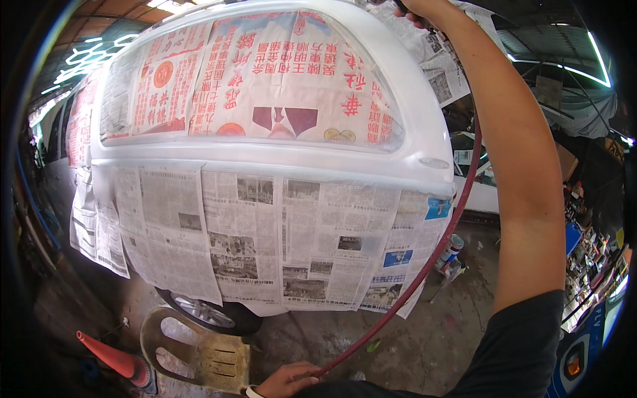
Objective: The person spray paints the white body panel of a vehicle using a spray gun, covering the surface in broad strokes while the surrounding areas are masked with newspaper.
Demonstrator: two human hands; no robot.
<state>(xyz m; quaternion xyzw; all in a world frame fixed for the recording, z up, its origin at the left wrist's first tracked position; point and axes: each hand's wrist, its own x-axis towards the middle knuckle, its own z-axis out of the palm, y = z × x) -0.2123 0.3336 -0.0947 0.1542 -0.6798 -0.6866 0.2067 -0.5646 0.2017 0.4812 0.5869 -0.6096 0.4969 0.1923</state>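
My left hand (pixel 290 380) is low at the bottom edge, its fingers closed around a red hose (pixel 405 295). From there the hose curves up to the right, beside the vehicle, and passes behind my raised right arm. My right hand (pixel 424 10) is high at the top edge, gripping what looks like a spray gun (pixel 398 6), mostly cut off by the frame. It is close to the white roof edge. The white vehicle body (pixel 424 126) fills the middle. Printed red-and-white paper (pixel 265 79) covers its side window, and newspaper sheets (pixel 312 232) hang over the lower panel.
A worn plastic chair (pixel 229 361) and an orange traffic cone (pixel 113 355) stand at the lower left, near the wheel (pixel 206 315). A paint can (pixel 452 249) sits on a small stand at right. Cluttered items (pixel 594 265) and a blue vehicle (pixel 587 351) are farther right.
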